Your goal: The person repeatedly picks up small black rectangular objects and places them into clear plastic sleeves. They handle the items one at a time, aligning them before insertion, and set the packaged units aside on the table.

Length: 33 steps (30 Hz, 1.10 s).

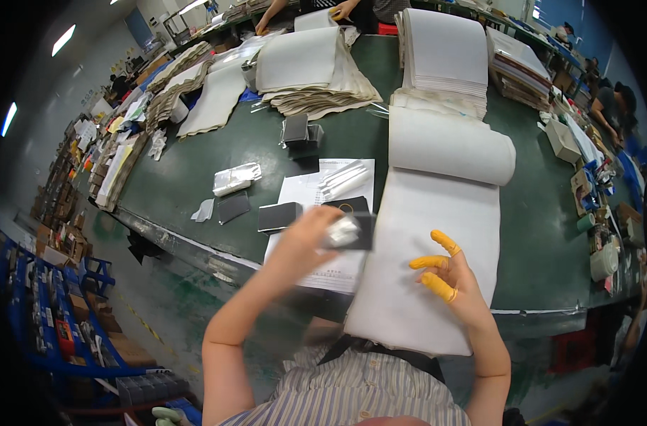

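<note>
My left hand (303,240) is smeared by motion over some papers on the green table. Its fingers and thumb are spread around the left end of a dark box-like piece (363,231). A whitish, shiny patch (343,231) shows beside the fingertips; whether the hand grips either one is unclear. Just left of the hand lies a black box (278,216). Behind the fingers, a small yellow ring (347,207) rests on something dark. My right hand (453,278) hovers above a long white sheet (423,291), fingers apart and holding nothing, with yellow finger cots on three digits.
Clear plastic sleeves (345,179) lie on the printed paper (300,189). A wrapped bundle (237,179) and a dark flat piece (233,207) sit further left. Dark boxes (295,133), a thick white roll (451,147) and sheet stacks (298,60) stand beyond. Another person's hands (346,10) work at the far edge.
</note>
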Tool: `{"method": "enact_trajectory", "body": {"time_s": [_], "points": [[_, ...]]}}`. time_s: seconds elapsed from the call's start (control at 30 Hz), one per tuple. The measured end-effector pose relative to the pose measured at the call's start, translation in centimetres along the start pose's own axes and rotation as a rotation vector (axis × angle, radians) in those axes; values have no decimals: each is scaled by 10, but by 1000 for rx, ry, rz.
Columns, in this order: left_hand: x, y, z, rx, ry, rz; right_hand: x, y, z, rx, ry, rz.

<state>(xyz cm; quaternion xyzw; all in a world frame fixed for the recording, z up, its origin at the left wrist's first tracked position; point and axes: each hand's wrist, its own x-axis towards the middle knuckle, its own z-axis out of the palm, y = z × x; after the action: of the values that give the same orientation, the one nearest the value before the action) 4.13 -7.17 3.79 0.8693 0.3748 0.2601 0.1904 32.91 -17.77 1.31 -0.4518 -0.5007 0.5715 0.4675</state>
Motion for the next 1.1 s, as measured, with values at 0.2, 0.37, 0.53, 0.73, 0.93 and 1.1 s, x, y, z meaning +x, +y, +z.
{"method": "enact_trajectory", "body": {"time_s": [0.2,0.37,0.53,0.73,0.93,1.1], "points": [[-8,-68,-53,90,-7,-286,-1,-10,7,-310,29,-34],[-12,-89,-50,54,-59,-368,1,-5,5,-374,53,-69],[-14,-106,-47,63,-103,-385,2,-6,3,-427,55,-61],[-18,-124,-38,29,-149,-404,0,-17,1,-593,-204,-147],[-21,-120,-38,46,-126,-389,-24,-39,23,-1142,-439,-325],[-22,-105,-30,56,154,-274,-39,-30,23,-1186,-396,-370]]}}
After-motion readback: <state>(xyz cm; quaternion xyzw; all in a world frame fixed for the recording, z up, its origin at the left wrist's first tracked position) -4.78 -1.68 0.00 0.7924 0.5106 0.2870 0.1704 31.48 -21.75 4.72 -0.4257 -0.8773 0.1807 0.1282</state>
